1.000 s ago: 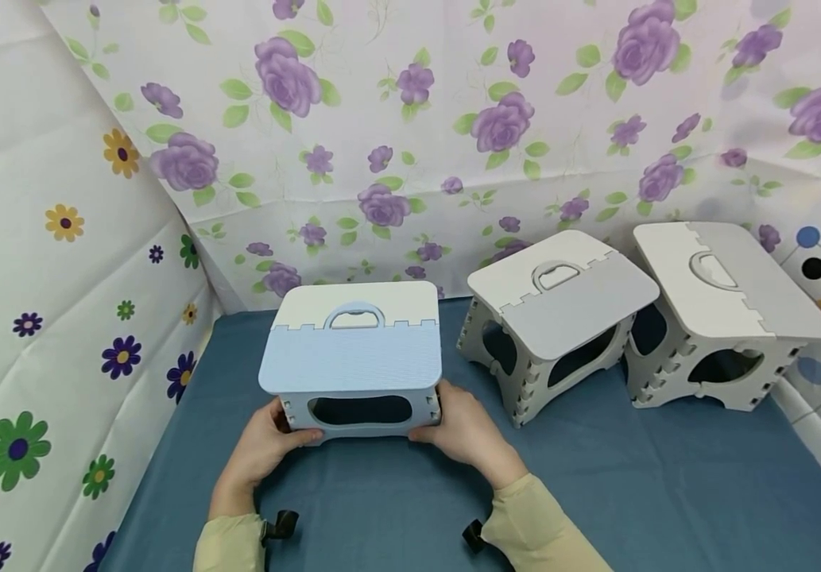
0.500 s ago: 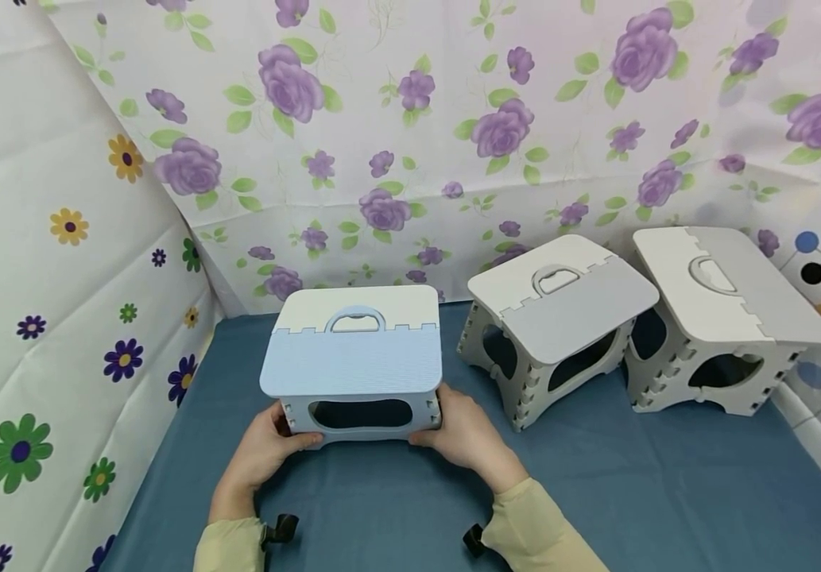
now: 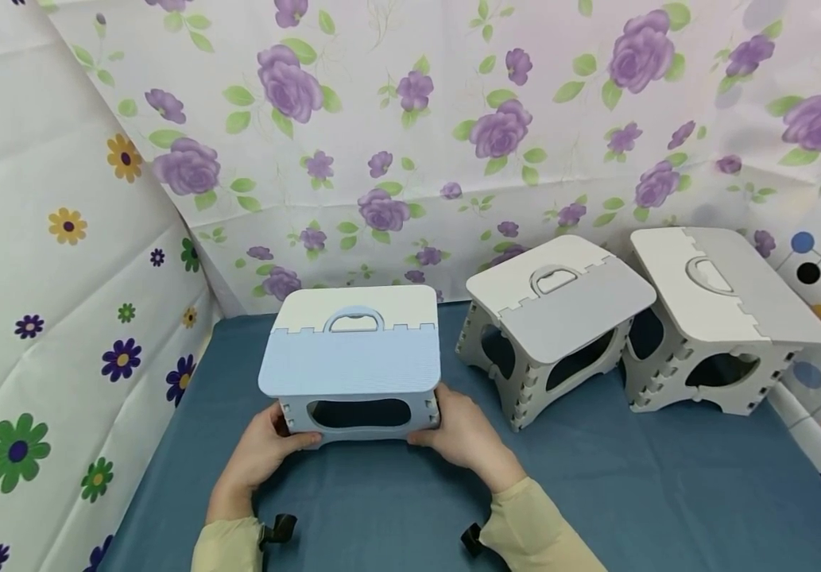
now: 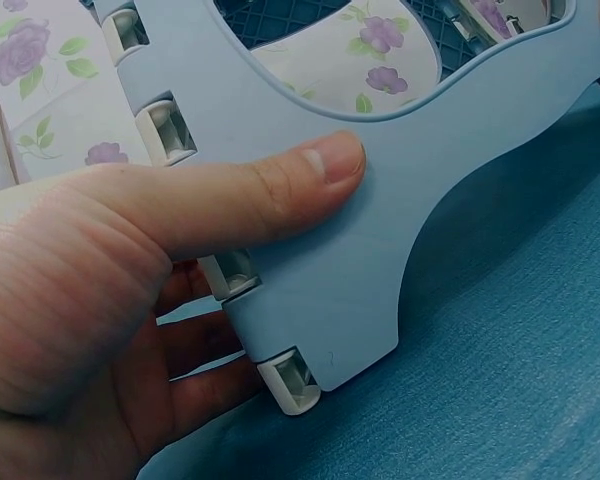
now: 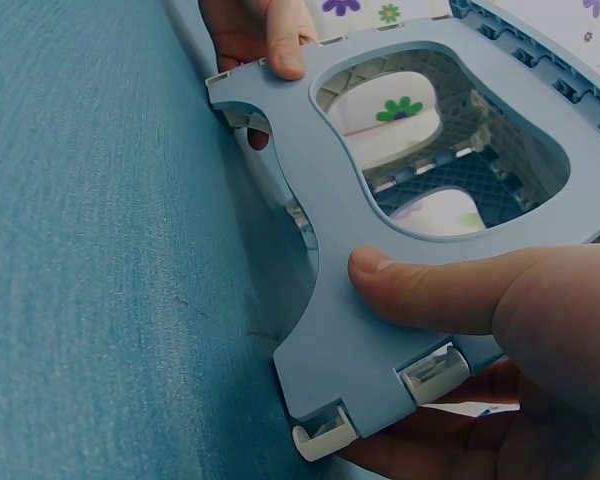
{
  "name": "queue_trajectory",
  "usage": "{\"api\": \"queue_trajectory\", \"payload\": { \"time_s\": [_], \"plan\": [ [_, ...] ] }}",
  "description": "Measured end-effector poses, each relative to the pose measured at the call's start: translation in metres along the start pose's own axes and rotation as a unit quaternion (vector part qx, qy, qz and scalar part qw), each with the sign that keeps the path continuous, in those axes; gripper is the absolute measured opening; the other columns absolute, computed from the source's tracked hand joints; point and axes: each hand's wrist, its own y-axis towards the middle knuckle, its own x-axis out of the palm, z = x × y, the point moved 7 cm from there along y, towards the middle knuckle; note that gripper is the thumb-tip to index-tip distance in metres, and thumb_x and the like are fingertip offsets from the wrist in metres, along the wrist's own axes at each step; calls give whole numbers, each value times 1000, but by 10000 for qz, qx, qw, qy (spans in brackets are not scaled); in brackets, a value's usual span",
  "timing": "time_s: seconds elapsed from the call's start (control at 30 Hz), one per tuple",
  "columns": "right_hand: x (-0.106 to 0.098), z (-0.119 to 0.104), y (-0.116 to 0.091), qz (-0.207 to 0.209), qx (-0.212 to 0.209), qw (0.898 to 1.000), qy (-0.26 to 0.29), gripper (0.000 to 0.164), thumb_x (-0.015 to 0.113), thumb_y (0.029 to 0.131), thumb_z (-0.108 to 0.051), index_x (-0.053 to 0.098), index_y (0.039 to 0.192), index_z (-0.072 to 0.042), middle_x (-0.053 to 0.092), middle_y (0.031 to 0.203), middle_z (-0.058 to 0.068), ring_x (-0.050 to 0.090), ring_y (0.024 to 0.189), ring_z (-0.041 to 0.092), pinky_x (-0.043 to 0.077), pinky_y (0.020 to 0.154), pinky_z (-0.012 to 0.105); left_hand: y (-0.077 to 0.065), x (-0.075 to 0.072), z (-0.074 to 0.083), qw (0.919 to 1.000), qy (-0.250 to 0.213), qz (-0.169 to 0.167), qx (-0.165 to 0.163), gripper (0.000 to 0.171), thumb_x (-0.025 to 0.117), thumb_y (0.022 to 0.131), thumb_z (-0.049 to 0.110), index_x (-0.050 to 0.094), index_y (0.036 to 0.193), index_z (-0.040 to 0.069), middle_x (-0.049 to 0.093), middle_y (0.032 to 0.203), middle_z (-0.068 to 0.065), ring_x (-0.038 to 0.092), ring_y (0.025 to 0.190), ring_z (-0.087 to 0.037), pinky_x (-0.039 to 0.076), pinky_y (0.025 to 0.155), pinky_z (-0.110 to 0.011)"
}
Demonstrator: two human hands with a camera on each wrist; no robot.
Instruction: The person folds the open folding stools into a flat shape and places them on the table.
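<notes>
A light blue and white folding step stool (image 3: 353, 361) stands unfolded in the head view, its handle (image 3: 354, 318) lying in the middle of the top. Low on its near left corner, my left hand (image 3: 260, 453) grips a leg. The left thumb (image 4: 280, 190) presses the front panel (image 4: 350, 260), and the other fingers go round the hinged edge, partly hidden. My right hand (image 3: 463, 433) holds the opposite near corner the same way. In the right wrist view its thumb (image 5: 420, 285) lies flat on the panel below the oval opening, with the fingers behind the edge.
Two grey and white folding stools stand unfolded at the right: one angled (image 3: 560, 298), the other (image 3: 728, 286) beyond it at the far right. All are on a blue cloth (image 3: 381, 508). A flowered sheet (image 3: 381, 159) hangs behind, with patterned sheets at both sides.
</notes>
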Motion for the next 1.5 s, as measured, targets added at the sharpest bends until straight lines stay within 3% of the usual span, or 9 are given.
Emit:
{"api": "queue_trajectory", "payload": {
  "time_s": [1.5],
  "plan": [
    [2, 2, 0, -58, 118, 9999, -82, 83, 95, 85, -31, 52, 152, -8, 69, 137, 15, 68, 121, 32, 55, 99, 53, 0, 0, -1, 10000, 34, -35, -65, 61, 88, 92, 16, 60, 145, 5, 67, 132, -18, 67, 113, -27, 57, 87, -35]
  ]
}}
